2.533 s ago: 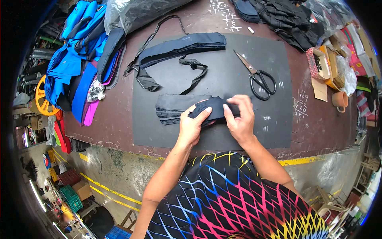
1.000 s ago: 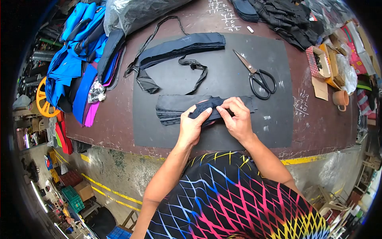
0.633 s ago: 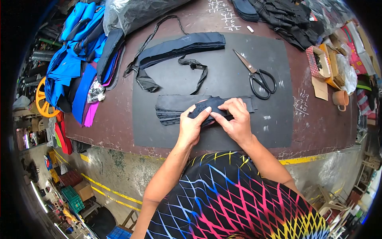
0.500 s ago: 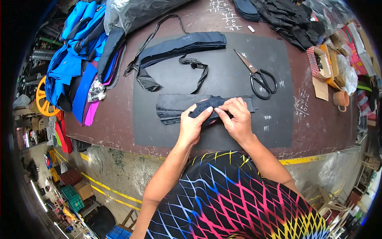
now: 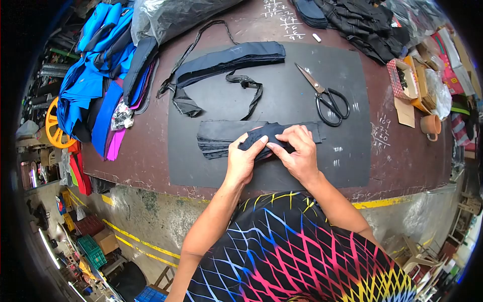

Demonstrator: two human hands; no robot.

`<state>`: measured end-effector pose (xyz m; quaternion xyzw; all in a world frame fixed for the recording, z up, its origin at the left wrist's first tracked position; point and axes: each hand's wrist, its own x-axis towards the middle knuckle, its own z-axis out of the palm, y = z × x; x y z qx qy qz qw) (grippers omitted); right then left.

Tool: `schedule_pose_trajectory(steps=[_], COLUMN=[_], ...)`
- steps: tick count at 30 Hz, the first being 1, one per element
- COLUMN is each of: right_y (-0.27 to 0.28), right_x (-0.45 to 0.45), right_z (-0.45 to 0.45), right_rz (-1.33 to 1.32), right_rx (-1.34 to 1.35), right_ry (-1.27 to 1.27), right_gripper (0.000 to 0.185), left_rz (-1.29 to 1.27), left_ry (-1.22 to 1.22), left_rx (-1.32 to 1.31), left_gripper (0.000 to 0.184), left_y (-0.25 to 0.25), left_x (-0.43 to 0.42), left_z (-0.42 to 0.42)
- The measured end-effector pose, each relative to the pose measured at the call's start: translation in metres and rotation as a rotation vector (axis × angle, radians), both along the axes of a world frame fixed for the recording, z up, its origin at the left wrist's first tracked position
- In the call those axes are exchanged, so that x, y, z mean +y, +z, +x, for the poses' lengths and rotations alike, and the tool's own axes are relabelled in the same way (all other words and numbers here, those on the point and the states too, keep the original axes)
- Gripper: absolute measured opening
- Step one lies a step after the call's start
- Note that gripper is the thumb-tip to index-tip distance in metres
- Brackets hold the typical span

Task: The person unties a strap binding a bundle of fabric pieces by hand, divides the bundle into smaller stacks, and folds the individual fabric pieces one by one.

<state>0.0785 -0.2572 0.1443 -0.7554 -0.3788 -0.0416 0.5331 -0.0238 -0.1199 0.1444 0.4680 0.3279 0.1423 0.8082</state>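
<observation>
While our left hand (image 5: pixel 242 155) kept its grip closed on the dark cloth (image 5: pixel 267 132), above the fanned stack of strips (image 5: pixel 221 132), our right hand (image 5: pixel 302 151) met that cloth with a narrow grip; whether it pinched a layer or merely pressed, we could not tell. We judged slipping the likeliest trouble: had our left thumb eased, loose layers could have slid onto the strips (dark on dark, hardly noticeable). A careless rightward sweep might also have knocked the scissors (image 5: pixel 321 89), which lay near on the black mat (image 5: pixel 201 173) covering the desk (image 5: pixel 136 171).
</observation>
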Motion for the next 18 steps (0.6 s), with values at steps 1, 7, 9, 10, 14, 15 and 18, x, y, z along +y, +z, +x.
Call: schedule_pose_trajectory(steps=[1,7,9,10,14,15,18], right_y=[-0.005,-0.007,-0.006,-0.007,-0.011,-0.011,-0.007], right_x=[0.001,0.001,-0.001,-0.001,-0.002,-0.002,-0.002], right_z=[-0.001,0.004,0.007,0.008,0.01,0.011,0.01], right_rz=[0.0,0.018,0.015,0.016,0.041,0.064,0.112], right_rx=[0.02,0.053,0.054,0.053,0.126,0.123,0.116], right_ry=[0.028,0.041,0.06,0.06,0.087,0.04,-0.046], right_gripper=[0.009,0.008,0.008,0.008,0.009,0.01,0.011], left_rz=[0.011,-0.007,-0.003,-0.002,0.016,0.006,-0.012], left_ry=[0.001,-0.007,-0.008,-0.008,-0.002,0.0,0.01], left_rx=[-0.004,0.027,0.033,0.032,0.03,0.038,0.053], left_gripper=[0.036,0.036,0.035,0.035,0.035,0.035,0.035], left_y=[-0.001,0.003,0.003,0.003,0.002,0.002,0.003], left_x=[0.0,0.001,0.001,0.001,0.0,0.0,0.001], left_z=[-0.002,-0.001,0.0,0.0,0.0,0.001,0.002])
